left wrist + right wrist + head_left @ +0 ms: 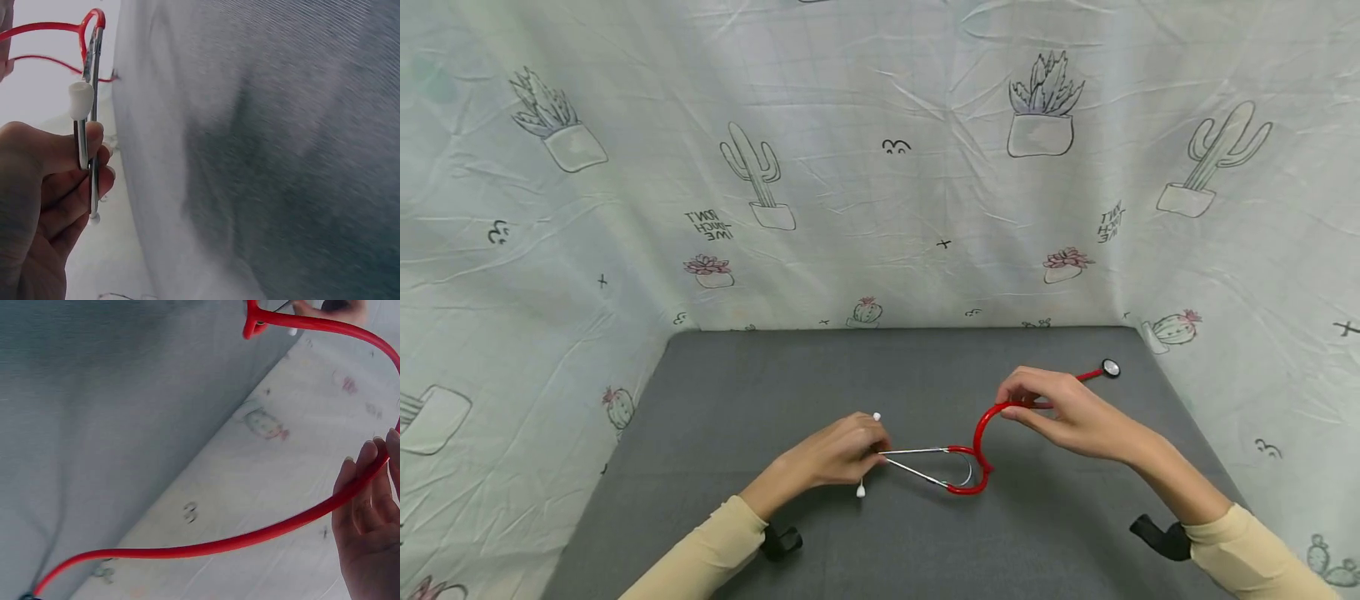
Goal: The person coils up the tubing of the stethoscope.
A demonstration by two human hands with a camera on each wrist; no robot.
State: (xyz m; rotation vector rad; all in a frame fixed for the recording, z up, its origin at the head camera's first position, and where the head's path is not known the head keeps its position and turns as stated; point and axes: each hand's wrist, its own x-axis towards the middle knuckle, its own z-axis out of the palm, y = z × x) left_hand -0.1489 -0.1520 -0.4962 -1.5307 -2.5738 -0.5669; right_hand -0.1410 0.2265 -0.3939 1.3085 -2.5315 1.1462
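Over the grey worktop (737, 367), we are holding a stethoscope (977, 437) with red tubing (250, 539) and silver metal ear tubes (917, 451), our left hand (850, 450) pinching the ear tubes near the rounded white eartips (80, 101), our right hand (1067, 414) pinching the tubing. We are judging it light: soft, bendy tubing, with stiff metal likely offering the surer hold.

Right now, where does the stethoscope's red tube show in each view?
Head: red tube right of centre, held in the right hand.
Left wrist: red tube in the upper left.
Right wrist: red tube from the top, round the right edge, to the bottom left corner.
Shared landmark: the grey table.
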